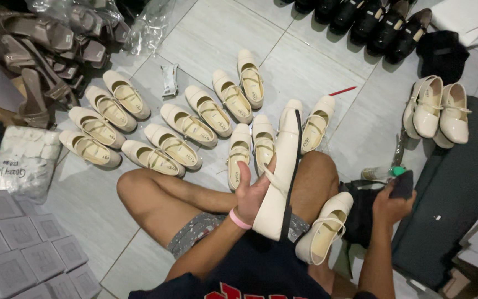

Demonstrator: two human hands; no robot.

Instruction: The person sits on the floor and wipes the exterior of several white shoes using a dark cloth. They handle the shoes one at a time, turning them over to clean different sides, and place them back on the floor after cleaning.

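Observation:
My left hand [252, 194] grips a cream strap shoe [281, 166] on its side, sole edge up, over my crossed legs; a pink band circles that wrist. My right hand [392, 204] is closed on a small dark object [404, 184] at the right, beside a dark cloth. A second cream shoe [325, 228] rests on my lap between the two hands. Several matching cream shoes [186, 124] lie in rows on the tiled floor in front of my knees.
Three cream shoes [437, 108] sit on the right by a dark mat [460, 188]. Black shoes [372, 19] line the top edge. Brown heeled sandals [40, 50] pile at top left. Grey boxes [23, 254] stack at bottom left. A red pen [343, 91] lies on the floor.

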